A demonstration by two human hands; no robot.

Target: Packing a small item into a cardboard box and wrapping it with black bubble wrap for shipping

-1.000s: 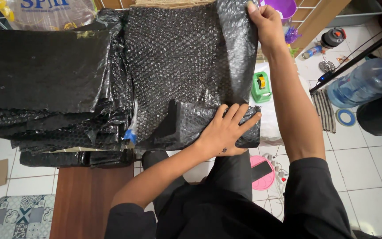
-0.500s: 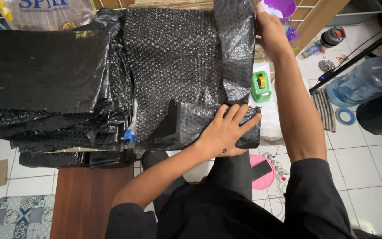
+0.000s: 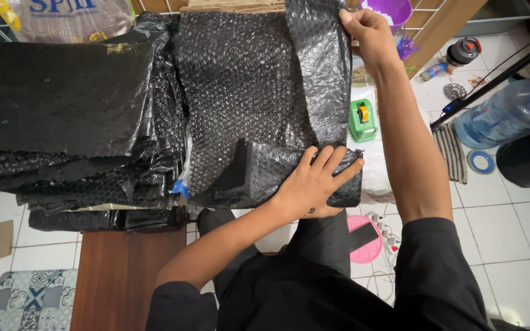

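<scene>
Centrally, black bubble wrap (image 3: 246, 92) covers the worktop beside a black stack (image 3: 62, 104). Left hand (image 3: 314, 181) lies flat, open, on a wrapped parcel (image 3: 265, 175); right hand (image 3: 366, 30), arm outstretched, pinches the wrap's far flap.

A: What sits inside the wrapped parcel (image 3: 277, 175) at lower centre?
B: Hidden; black bubble wrap (image 3: 246, 79) covers it, and the sheet runs off the top edge

A: And the purple bowl (image 3: 391, 9), upper right?
B: Cut off by the frame
</scene>
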